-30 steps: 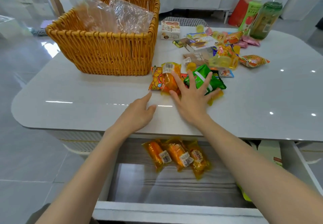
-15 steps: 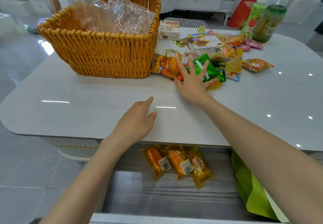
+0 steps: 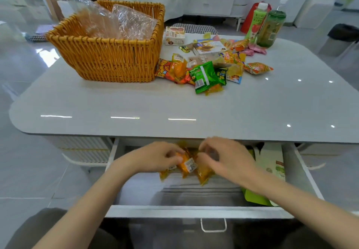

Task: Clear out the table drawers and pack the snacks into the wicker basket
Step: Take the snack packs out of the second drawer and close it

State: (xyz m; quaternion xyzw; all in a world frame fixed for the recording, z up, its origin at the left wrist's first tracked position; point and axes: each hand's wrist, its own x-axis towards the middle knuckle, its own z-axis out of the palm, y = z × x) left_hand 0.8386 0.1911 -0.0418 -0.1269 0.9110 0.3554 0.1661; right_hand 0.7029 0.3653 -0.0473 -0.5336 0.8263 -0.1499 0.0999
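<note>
The open drawer (image 3: 194, 209) under the table holds three orange snack packets (image 3: 187, 166). My left hand (image 3: 155, 157) closes on the packets from the left and my right hand (image 3: 225, 156) closes on them from the right; both are blurred. A wicker basket (image 3: 108, 58) with clear plastic bags (image 3: 116, 23) inside stands at the back left of the table. A pile of loose snacks (image 3: 206, 73), led by a green packet, lies to the right of the basket.
Two green drink bottles (image 3: 266, 27) stand at the table's far right. A small box (image 3: 174, 35) sits behind the snack pile. A green and white bag (image 3: 272, 169) lies at the drawer's right side. White glossy table top (image 3: 174, 106).
Both hands left the table top and dropped into the drawer, closing around the orange packets. The snack pile now lies pushed up beside the basket.
</note>
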